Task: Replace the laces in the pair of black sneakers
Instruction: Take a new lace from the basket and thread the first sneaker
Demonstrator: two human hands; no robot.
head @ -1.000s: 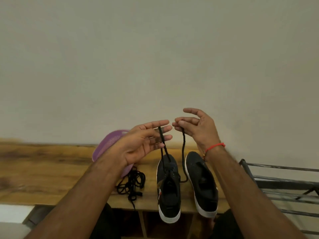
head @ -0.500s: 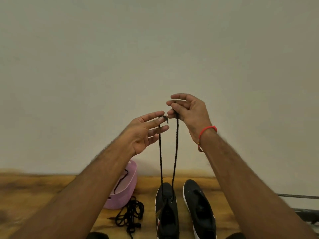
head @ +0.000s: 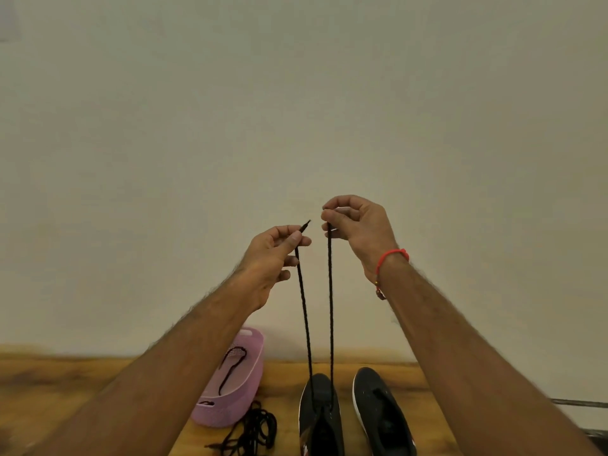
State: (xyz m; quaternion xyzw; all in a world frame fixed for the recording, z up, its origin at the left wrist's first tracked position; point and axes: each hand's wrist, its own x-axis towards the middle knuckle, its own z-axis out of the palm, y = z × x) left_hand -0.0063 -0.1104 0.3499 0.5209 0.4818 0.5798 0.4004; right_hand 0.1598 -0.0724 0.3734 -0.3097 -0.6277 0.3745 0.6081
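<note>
Two black sneakers stand side by side on the wooden table: the left sneaker (head: 320, 419) and the right sneaker (head: 381, 413). A black lace (head: 330, 307) runs up in two taut strands from the left sneaker's front. My left hand (head: 274, 255) pinches the left strand just below its tip. My right hand (head: 357, 225), with a red thread on its wrist, pinches the right strand's end. Both hands are raised high in front of the wall, close together.
A pink plastic basket (head: 251, 383) lies tipped on the wooden table (head: 65, 390) left of the sneakers, with a dark lace inside. A loose pile of black laces (head: 255, 429) sits in front of it. A metal rack edge (head: 582, 404) shows at far right.
Both hands have risen higher, pulling the two lace strands up taut and level. My left hand went from flat fingers to a pinch on its strand. The view tilted upward.
</note>
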